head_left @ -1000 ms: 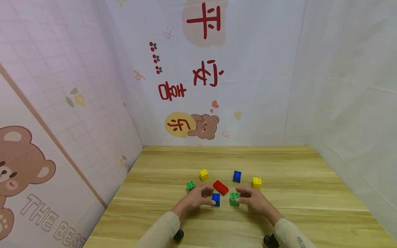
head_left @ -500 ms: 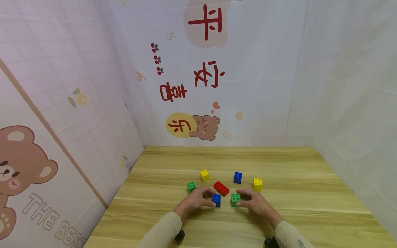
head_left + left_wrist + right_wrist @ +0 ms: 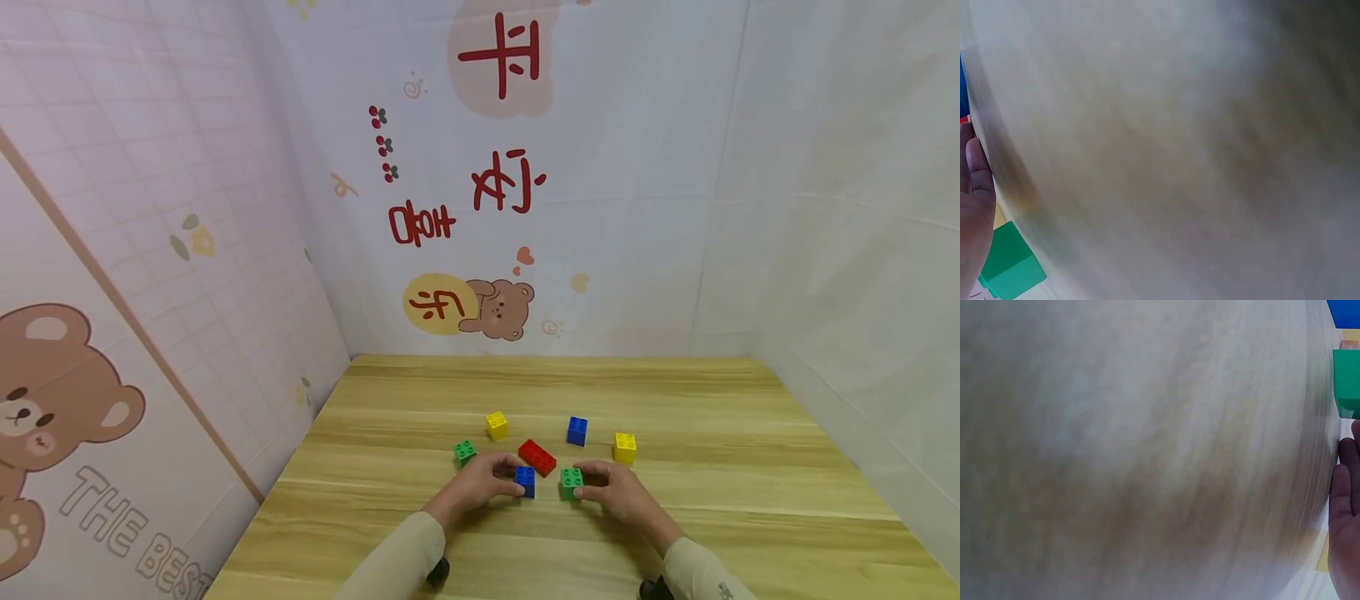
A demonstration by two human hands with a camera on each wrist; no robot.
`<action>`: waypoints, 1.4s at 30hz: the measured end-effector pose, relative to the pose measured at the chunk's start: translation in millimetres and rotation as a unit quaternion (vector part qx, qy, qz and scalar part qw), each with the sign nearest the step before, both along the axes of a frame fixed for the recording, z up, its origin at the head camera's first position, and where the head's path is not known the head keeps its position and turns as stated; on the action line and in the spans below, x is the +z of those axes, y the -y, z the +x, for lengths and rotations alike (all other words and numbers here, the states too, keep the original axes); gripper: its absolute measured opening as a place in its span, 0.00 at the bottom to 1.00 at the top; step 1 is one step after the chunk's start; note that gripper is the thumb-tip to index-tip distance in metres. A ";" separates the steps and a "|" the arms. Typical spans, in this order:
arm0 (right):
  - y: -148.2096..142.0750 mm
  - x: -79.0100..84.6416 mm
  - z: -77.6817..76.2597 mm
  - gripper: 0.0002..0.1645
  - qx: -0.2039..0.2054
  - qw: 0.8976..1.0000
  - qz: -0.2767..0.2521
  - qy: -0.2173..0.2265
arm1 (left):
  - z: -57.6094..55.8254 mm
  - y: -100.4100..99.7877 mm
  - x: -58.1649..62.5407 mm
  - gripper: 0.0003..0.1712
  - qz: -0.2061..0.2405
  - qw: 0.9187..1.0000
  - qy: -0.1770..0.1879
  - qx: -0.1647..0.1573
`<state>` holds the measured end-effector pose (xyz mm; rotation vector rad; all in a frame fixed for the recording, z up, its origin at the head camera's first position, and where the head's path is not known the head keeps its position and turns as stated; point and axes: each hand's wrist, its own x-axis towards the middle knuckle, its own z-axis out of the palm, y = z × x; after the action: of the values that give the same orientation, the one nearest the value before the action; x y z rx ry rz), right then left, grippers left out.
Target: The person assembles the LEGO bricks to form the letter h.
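In the head view my left hand (image 3: 483,482) pinches a blue toy brick (image 3: 525,482), thumb at its near left side and fingers behind. My right hand (image 3: 613,487) pinches a green toy brick (image 3: 572,483) from the right, its thumb on the near face. The two bricks stand a short gap apart, studs up. Just beyond them lies a longer red brick (image 3: 537,457), set diagonally. At the left wrist view's edge, part of the blue brick (image 3: 963,90) shows above the fingers. The right wrist view has the green brick (image 3: 1349,382) near the fingertips.
Behind my left hand is another green brick (image 3: 465,452), with a yellow brick (image 3: 497,426) farther back. A second blue brick (image 3: 577,431) and a second yellow one (image 3: 625,448) stand back right. Printed cloth walls (image 3: 615,167) border the wooden table (image 3: 675,392).
My right thumb and fingers have closed in on the green brick. The left hand has closed on the blue brick, which has shifted very slightly. The other bricks stay put while the head view drifts a little.
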<state>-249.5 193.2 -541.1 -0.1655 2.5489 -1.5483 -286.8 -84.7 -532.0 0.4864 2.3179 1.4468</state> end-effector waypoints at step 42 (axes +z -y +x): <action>32.3 20.5 -15.5 0.29 -0.028 0.999 -0.020 -0.038 | -5.4 -1.2 4.7 0.17 -0.007 1.000 0.013 0.016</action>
<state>-265.0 160.9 -520.7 -0.1635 2.6025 -1.6445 -292.2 -83.5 -527.3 0.4254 2.3250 1.4411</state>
